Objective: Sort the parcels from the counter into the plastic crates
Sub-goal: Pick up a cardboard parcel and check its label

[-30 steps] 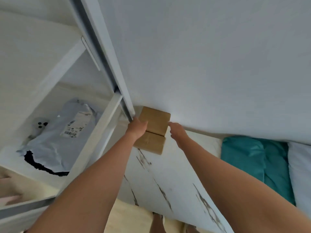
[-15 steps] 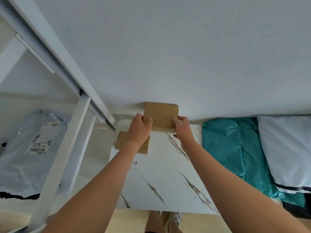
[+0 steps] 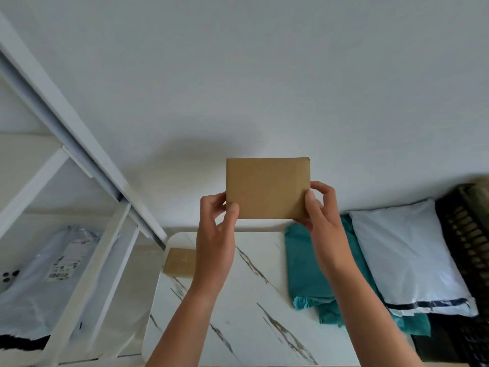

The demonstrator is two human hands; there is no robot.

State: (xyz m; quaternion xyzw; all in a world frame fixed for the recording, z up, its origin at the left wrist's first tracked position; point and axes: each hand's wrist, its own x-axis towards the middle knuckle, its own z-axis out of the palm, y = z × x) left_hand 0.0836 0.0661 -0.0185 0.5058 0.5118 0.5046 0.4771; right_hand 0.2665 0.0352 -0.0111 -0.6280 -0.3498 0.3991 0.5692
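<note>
Head view: left hand [image 3: 215,234] and right hand [image 3: 321,213] pinched the brown parcel [image 3: 267,188] by its lower corners, upright above the counter's [image 3: 238,313] far edge. Pick-up step seemingly done; next it likely needs carrying right to the black crate [image 3: 465,234].

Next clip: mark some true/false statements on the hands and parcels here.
1. The left hand and right hand both grip the brown parcel. True.
2. The brown parcel rests on the counter. False: it is raised clear of it, before the wall.
3. A second brown parcel lies on the counter. True.
4. The teal bag lies left of both hands. False: it lies to the right, by the white bag.
</note>
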